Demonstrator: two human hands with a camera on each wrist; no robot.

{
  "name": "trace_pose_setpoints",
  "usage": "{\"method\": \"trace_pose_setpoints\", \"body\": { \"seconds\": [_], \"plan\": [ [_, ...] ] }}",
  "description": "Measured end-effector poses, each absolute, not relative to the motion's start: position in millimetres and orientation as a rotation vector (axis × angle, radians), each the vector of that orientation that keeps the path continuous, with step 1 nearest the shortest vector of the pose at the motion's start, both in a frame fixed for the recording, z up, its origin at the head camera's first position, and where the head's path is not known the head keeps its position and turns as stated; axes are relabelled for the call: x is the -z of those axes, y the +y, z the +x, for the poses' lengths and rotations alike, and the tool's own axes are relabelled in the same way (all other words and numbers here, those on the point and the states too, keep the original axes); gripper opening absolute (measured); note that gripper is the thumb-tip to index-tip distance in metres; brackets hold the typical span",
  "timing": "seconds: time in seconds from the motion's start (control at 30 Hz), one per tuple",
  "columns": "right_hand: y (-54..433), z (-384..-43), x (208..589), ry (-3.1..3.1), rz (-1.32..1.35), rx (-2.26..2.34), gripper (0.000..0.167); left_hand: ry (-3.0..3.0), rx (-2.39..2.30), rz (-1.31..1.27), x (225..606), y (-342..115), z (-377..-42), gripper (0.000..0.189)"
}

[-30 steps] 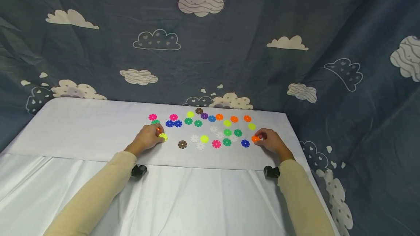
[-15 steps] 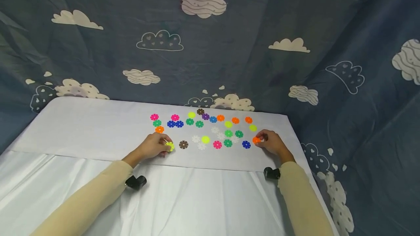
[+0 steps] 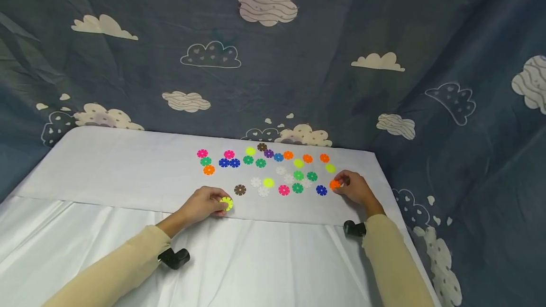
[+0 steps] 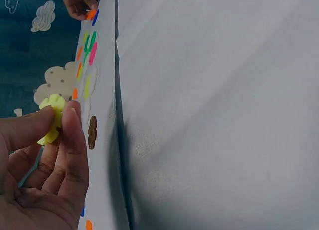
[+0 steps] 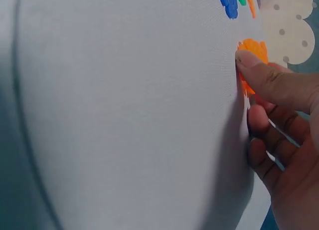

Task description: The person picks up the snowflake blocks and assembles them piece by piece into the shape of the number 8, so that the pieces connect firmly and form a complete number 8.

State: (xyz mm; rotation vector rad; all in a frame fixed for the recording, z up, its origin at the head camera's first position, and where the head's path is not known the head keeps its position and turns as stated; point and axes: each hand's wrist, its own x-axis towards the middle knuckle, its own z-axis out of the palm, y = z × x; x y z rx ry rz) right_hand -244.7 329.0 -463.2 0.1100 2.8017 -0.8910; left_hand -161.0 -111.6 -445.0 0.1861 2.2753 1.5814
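Observation:
My left hand (image 3: 207,202) pinches a yellow flower-shaped disc (image 3: 227,203) near the table's front edge. In the left wrist view the yellow disc (image 4: 56,105) is tilted on edge between thumb and fingers, with a brown disc (image 4: 92,132) lying beyond it. At the right end, my right hand (image 3: 354,186) grips an orange flower-shaped disc (image 3: 334,185). The right wrist view shows the thumb across the orange disc (image 5: 254,49), close to the white surface; its far side is hidden by the hand. A dark blue disc (image 3: 321,190) lies just left of that hand.
Several loose discs, among them a pink disc (image 3: 284,190), an orange disc (image 3: 209,170) and a purple disc (image 3: 268,153), lie flat across the white table (image 3: 119,169). A patterned dark curtain (image 3: 298,84) hangs behind. White cloth (image 3: 273,259) drapes in front.
My left hand has moved right and toward the front edge with the yellow disc. An orange disc, earlier partly hidden by its fingers, now shows fully on the table. My right hand has hardly moved.

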Motion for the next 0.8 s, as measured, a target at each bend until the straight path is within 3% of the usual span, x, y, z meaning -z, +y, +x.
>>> {"method": "trace_pose_setpoints", "body": {
  "seconds": [0.4, 0.8],
  "plan": [
    [318.6, -232.9, 457.7, 2.823, 0.086, 1.092, 0.026, 2.330, -1.603, 0.176, 446.8, -108.6, -161.8, 0.023],
    [233.8, -235.2, 446.7, 2.635, -0.373, 1.394, 0.018, 2.323, -1.664, 0.082, 448.9, -105.7, -170.8, 0.023]
  ]
}}
